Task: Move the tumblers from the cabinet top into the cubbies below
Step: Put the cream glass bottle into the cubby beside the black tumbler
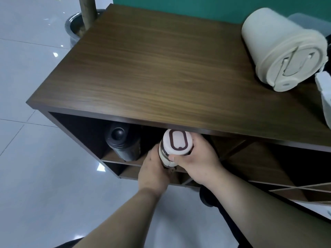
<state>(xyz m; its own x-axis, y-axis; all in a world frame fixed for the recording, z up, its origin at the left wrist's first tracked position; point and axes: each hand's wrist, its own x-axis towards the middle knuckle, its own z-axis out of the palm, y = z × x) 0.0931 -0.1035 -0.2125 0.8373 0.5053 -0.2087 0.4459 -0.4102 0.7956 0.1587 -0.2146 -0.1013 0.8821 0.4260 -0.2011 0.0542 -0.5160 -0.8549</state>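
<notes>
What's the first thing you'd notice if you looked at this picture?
Two bare hands, left and right, clasp a pale tumbler with a brown-ringed lid at the cubby opening. A big cream lidded tumbler stands far right on the brown wooden cabinet top. A black tumbler sits in the left cubby.

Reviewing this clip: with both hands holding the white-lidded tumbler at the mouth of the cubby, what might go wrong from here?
1. The white-lidded tumbler sits right under the cabinet top's front edge; its lid may knock that edge on the way in.
2. The black tumbler already stands in the cubby to the left, close by; the left hand or the tumbler might bump it.
3. The right hand may scrape that edge too.
</notes>
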